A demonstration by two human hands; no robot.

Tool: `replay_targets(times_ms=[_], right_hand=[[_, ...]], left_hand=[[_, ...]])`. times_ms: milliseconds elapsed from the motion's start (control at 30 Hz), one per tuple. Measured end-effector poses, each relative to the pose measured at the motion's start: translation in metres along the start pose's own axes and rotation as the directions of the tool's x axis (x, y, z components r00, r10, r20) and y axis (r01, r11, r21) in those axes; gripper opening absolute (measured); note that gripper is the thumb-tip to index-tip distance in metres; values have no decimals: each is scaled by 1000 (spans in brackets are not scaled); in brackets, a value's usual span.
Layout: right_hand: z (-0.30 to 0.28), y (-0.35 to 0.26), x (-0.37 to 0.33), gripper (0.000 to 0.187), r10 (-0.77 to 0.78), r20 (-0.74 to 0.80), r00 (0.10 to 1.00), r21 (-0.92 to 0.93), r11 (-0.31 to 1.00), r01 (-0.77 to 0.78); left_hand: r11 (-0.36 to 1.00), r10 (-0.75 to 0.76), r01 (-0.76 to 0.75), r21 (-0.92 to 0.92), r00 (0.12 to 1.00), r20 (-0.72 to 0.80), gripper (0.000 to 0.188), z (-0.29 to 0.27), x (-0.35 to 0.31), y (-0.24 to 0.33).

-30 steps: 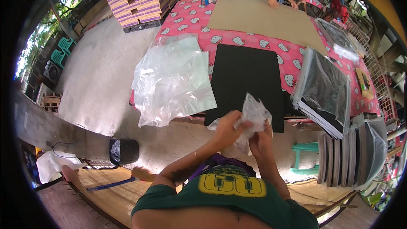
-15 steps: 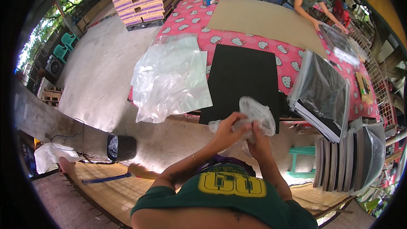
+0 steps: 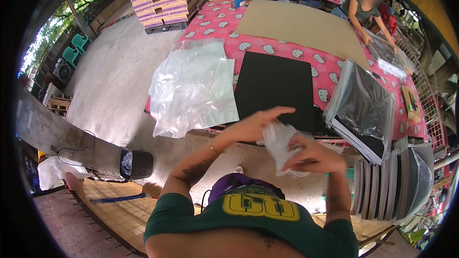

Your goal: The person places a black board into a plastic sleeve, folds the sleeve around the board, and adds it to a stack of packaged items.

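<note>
A crumpled clear plastic bag (image 3: pixel 279 145) hangs between my hands, in front of the near edge of the table. My left hand (image 3: pixel 256 125) grips its upper left part, with the index finger stretched out to the right over a black sheet. My right hand (image 3: pixel 319 156) is curled round the bag's right side, thumb below and fingers above, somewhat blurred. Beneath and beyond the bag lies the large black sheet (image 3: pixel 275 88). Left of it, a pile of clear plastic bags (image 3: pixel 191 91) overhangs the table edge.
The table has a pink patterned cover (image 3: pixel 215 16). On it lie a brown board (image 3: pixel 301 26) and black sheets in plastic (image 3: pixel 363 107). Wrapped stacks (image 3: pixel 387 181) stand at the right, near a green stool (image 3: pixel 349 174). A co-worker (image 3: pixel 366 12) handles plastic-wrapped sheets across the table.
My hands have moved apart, the right one rightward and the left one slightly up, spreading the bag that was bunched between them. The co-worker's arms have shifted to the right.
</note>
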State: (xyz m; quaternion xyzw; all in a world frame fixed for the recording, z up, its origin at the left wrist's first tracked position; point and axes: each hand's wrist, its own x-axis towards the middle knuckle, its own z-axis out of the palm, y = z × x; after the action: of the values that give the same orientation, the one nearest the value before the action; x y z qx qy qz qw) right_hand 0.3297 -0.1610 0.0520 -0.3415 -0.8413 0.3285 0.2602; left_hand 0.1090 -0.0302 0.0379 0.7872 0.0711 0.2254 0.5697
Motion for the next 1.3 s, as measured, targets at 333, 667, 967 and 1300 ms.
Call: replay_targets(times_ms=[333, 667, 967, 1300], right_hand=[[14, 93, -74, 15, 449, -663, 599, -484, 353, -801], [21, 73, -57, 21, 351, -580, 735, -394, 669, -630], [0, 57, -72, 33, 677, -316, 665, -420, 528, -738], [8, 106, -95, 45, 354, -97, 930, 942, 336, -29]], left_hand=[[582, 87, 306, 753, 897, -432, 32, -22, -31, -54], [885, -185, 433, 173, 667, -722, 16, -49, -64, -61], [869, -137, 280, 408, 928, -346, 41, -62, -101, 2], [917, -314, 297, -265, 949, -20, 44, -58, -94, 16]])
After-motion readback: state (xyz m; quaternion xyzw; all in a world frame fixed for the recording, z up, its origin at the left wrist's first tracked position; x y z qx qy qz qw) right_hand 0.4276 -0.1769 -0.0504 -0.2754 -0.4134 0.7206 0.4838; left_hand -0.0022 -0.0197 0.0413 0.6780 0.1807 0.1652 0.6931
